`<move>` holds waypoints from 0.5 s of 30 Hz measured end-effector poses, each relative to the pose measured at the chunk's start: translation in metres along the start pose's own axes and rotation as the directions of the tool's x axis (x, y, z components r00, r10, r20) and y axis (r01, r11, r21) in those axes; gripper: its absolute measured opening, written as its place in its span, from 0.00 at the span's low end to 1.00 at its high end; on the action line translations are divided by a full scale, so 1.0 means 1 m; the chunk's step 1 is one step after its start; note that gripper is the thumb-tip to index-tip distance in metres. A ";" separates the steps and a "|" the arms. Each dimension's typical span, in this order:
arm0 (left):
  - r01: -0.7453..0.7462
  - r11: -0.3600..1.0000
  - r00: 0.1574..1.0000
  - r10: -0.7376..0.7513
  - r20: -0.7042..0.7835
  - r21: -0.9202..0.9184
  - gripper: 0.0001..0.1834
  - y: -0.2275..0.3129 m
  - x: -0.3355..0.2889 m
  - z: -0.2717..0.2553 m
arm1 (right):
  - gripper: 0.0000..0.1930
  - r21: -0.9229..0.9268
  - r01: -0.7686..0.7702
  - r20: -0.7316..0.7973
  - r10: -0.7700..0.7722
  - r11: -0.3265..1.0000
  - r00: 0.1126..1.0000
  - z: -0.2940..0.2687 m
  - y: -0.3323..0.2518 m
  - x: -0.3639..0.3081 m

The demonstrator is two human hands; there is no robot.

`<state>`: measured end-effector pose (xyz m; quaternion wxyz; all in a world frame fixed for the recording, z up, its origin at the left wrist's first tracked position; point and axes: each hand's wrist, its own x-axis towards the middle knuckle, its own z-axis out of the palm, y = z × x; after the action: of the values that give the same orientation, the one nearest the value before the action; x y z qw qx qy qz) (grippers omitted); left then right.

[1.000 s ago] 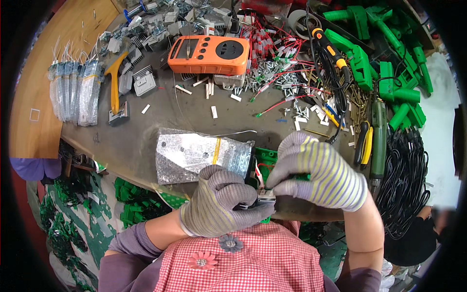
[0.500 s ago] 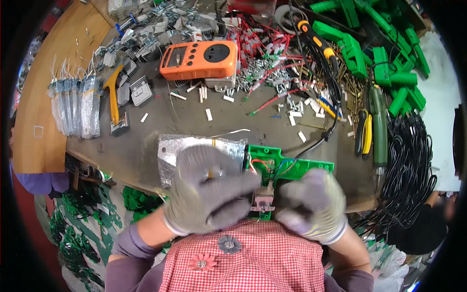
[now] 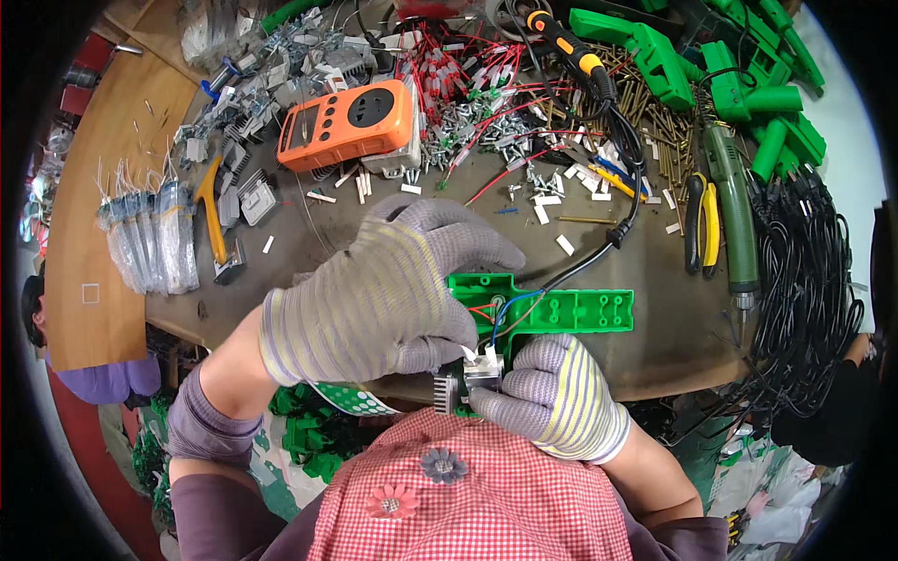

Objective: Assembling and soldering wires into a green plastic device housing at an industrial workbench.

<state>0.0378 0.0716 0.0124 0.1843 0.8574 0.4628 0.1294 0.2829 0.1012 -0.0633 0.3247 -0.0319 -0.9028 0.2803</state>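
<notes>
While right hand (image 3: pixel 557 397) touches silver block (image 3: pixel 483 371), left hand (image 3: pixel 374 299) is near.

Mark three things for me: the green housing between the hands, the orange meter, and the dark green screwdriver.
Green housing (image 3: pixel 535 319): head view, on its right-hand arm.
Orange meter (image 3: pixel 345 127): head view, mid-face.
Dark green screwdriver (image 3: pixel 732 208): head view, mid-body.

Gap R of housing (image 3: pixel 582 321), cord (image 3: pixel 572 270) abv

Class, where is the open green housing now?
In the head view, the green housing is right of centre, its long section just beyond the right hand.
</notes>
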 end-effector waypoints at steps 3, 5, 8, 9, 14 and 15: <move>-0.067 0.989 0.996 0.076 0.057 -0.135 0.08 -0.006 0.006 0.002 | 0.10 0.009 -0.007 0.008 0.007 1.000 1.000 -0.002 0.000 0.001; -0.082 0.951 0.994 0.101 0.049 -0.299 0.10 -0.012 0.009 0.012 | 0.10 -0.001 -0.008 0.002 0.008 1.000 1.000 -0.002 0.000 0.002; -0.140 0.918 0.986 0.163 0.032 -0.371 0.10 -0.014 0.013 0.015 | 0.10 -0.016 0.007 0.008 -0.007 1.000 1.000 0.000 0.000 0.003; -0.141 0.917 0.986 0.163 0.029 -0.374 0.10 -0.017 0.015 0.014 | 0.10 -0.017 0.023 0.013 -0.023 1.000 1.000 0.001 0.000 0.004; -0.103 0.945 0.981 0.147 0.125 -0.309 0.10 -0.020 0.019 0.003 | 0.11 -0.002 -0.005 -0.009 0.005 1.000 1.000 -0.002 0.002 0.002; -0.103 0.945 0.981 0.148 0.125 -0.309 0.10 -0.021 0.018 0.000 | 0.11 0.002 -0.004 -0.001 0.004 1.000 1.000 -0.002 0.002 0.002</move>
<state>0.0319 0.0973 0.0042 0.3376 0.8544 0.3670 0.1464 0.2825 0.1041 -0.0617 0.3244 -0.0335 -0.9023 0.2820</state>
